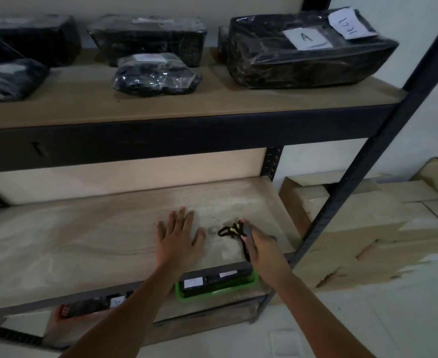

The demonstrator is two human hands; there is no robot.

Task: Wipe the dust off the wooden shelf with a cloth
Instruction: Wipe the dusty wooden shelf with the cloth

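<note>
Wooden shelf [83, 244]: left hand [177, 240] spread flat, right hand [257, 241] pinching cloth [230, 231]

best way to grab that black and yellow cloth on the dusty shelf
Take the black and yellow cloth by its bunched body, coming from above and the right, where the right hand already pinches its near end. It lies crumpled and stringy on the wooden shelf, so a whole-hand gather suits wiping better. The left hand rests flat beside it.
</note>
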